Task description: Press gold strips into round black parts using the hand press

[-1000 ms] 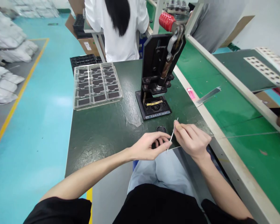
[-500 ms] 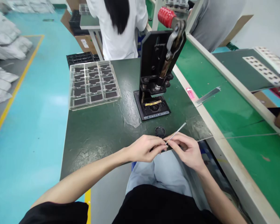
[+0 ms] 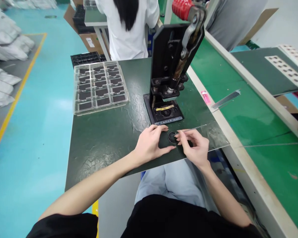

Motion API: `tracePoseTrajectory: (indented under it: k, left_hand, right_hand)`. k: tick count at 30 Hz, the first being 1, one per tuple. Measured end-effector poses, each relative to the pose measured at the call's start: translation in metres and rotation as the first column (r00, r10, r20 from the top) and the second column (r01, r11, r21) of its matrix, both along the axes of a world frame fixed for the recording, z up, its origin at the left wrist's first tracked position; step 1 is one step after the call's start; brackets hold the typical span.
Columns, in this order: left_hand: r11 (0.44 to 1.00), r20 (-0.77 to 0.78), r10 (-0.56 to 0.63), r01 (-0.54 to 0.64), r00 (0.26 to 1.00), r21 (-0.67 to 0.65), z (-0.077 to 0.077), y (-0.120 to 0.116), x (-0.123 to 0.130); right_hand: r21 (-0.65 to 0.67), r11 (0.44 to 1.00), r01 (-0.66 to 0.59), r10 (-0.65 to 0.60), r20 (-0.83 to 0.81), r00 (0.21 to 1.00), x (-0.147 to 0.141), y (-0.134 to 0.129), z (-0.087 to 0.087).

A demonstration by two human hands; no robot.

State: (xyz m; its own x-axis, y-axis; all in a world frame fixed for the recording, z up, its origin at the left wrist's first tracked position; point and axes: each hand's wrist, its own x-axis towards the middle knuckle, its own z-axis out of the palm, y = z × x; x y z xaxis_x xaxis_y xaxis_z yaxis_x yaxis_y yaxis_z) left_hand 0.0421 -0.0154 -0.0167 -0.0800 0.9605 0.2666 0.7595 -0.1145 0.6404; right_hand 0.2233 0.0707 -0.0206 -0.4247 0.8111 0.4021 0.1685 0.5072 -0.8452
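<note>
Resting the left hand point(image 3: 150, 142) on the dark green mat point(image 3: 101, 155) just in front of the hand press point(image 3: 167, 76), fingers point(image 3: 161, 128) spread apart and gripping nothing; curling the right hand point(image 3: 195, 147) alongside it, also in front of the hand press, fingertips point(image 3: 181, 134) drawing close together at the right edge of a small round black disc point(image 3: 172, 137); leaving it impossible to tell whether those fingertips are clamping the disc or only touching it; placing that disc on the mat between the two hands, just in front of the hand press's base; showing a thin pale sliver point(image 3: 197, 127) running out from beneath the right fingertips, toward the right of the hand press; carrying rows of black pads point(image 3: 103, 101) in a clear plastic tray point(image 3: 75, 99) on the mat, left of the hand press; stacking a black tray point(image 3: 85, 59) behind that clear one, beyond and left of the hand press; lying right of the hand press, a small pink item point(image 3: 205, 97) and a metal comb strip point(image 3: 225, 99), beside a green conveyor belt point(image 3: 268, 165); working beyond the hand press, a person in a white shirt point(image 3: 126, 36).
</note>
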Motion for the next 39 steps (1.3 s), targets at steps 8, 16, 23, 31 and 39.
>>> tracePoseTrajectory:
  k: [8,16,23,31,39]
  left_hand:
    - [0.999,-0.002,-0.029,0.029,1.000,-0.027,0.000,0.007,0.011]
    - [0.992,0.016,-0.118,0.119,0.993,-0.037,-0.001,0.011,0.011]
    - [0.996,0.037,-0.093,0.094,0.995,-0.009,-0.003,0.007,0.010]
    - [0.995,0.048,-0.090,0.092,0.995,-0.036,-0.002,0.007,0.010]
    - [0.994,0.091,-0.105,0.105,0.990,0.003,-0.006,0.008,0.010]
  right_hand:
    - [-0.029,0.996,0.086,-0.089,-0.097,0.991,0.000,-0.002,0.002]
    - [-0.087,0.977,0.193,-0.204,-0.150,0.967,0.002,0.005,0.007]
    - [0.041,0.995,0.091,-0.091,0.004,0.996,0.009,0.006,-0.003]
    - [0.161,0.986,0.050,-0.064,0.082,0.995,0.010,0.007,-0.005]
    - [0.429,0.899,-0.089,0.000,0.204,0.979,-0.001,0.011,0.013]
